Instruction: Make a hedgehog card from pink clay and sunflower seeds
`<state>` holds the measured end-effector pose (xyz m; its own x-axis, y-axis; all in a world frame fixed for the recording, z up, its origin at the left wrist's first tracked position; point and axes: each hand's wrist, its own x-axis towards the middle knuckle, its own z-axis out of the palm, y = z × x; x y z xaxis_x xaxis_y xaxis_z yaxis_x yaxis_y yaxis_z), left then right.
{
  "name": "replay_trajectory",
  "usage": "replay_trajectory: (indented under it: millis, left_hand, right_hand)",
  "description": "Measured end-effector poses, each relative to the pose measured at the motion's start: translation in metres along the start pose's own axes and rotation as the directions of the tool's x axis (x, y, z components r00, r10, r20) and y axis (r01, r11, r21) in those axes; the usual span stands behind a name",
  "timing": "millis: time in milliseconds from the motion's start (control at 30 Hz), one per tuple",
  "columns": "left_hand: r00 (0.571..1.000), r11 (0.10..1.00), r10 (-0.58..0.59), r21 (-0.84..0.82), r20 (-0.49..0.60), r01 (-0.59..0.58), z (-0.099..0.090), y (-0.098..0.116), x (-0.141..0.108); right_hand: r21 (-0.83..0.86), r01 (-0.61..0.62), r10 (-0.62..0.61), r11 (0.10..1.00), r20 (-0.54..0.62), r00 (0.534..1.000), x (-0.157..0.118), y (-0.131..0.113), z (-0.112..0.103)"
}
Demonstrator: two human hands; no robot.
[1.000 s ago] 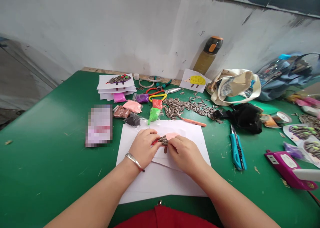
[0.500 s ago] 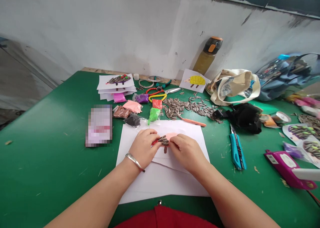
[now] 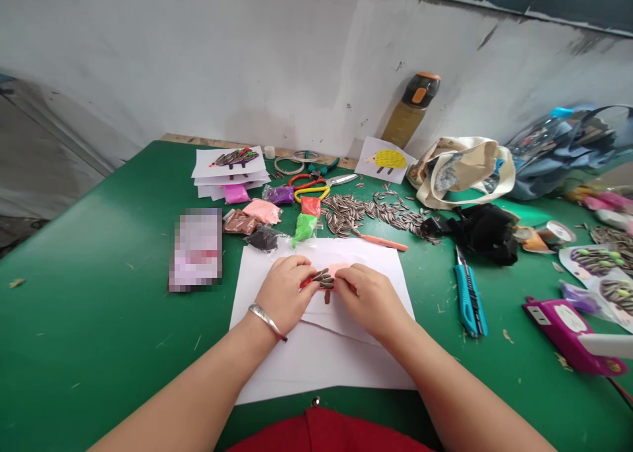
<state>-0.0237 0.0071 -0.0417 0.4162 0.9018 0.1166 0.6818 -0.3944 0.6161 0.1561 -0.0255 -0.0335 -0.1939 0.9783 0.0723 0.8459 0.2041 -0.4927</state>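
A small sheet of white paper (image 3: 341, 320) lies on larger white sheets (image 3: 277, 366) in front of me. On it is a flat pink clay shape (image 3: 339, 268) with a brown clay leg (image 3: 327, 297) and a red part at its left. Overlapping striped sunflower seeds (image 3: 324, 278) cover the shape's left portion. My left hand (image 3: 287, 290) rests on the picture, thumb and index finger closed around its left end beside the seeds. With thumb and forefinger pinched, my right hand (image 3: 368, 300) touches the right end of the seed cluster; its fingertips partly hide what they grip.
Behind the paper lie bagged coloured clay (image 3: 262, 211), scissors (image 3: 316, 188), a loose seed pile (image 3: 346, 213) and an orange-handled tool (image 3: 380, 242). A blue utility knife (image 3: 469, 297) and magenta glue gun (image 3: 573, 336) lie right. A hedgehog card (image 3: 386, 160) leans against a bottle (image 3: 408, 119).
My right hand's fingers have shifted very slightly at the seed cluster. My left hand and the objects on the table have stayed in place.
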Motion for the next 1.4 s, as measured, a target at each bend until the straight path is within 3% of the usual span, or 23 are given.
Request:
replay_trajectory:
  millis: [533,633,767,933,1133,1400]
  left_hand:
    - [1.000,1.000,0.008,0.012,-0.017,-0.008,0.000,0.001,0.000]
    - [1.000,1.000,-0.004,0.003,0.004,0.004,-0.001,0.002,0.000]
    - [1.000,1.000,-0.015,-0.004,0.015,0.015,-0.002,0.001,0.001]
    - [1.000,1.000,0.009,-0.006,-0.016,-0.009,-0.001,0.000,0.000]
    - [0.996,0.998,0.065,0.024,-0.058,-0.063,0.001,-0.002,0.000]
    - [0.992,0.996,0.090,0.026,-0.084,-0.088,0.002,-0.004,0.000]
  right_hand:
    - [0.035,0.012,-0.013,0.999,0.028,1.000,0.003,-0.003,0.004]
    - [0.036,0.010,-0.010,0.999,-0.014,1.000,0.005,0.000,0.000]
    - [-0.045,-0.011,0.006,0.999,-0.096,0.995,0.021,0.011,-0.018]
    - [-0.156,-0.066,0.054,0.986,-0.079,0.995,0.055,0.025,-0.037]
    - [-0.306,-0.115,0.100,0.945,-0.065,0.993,0.086,0.040,-0.024]
    - [-0.358,-0.098,0.098,0.928,-0.018,0.995,0.096,0.043,-0.012]
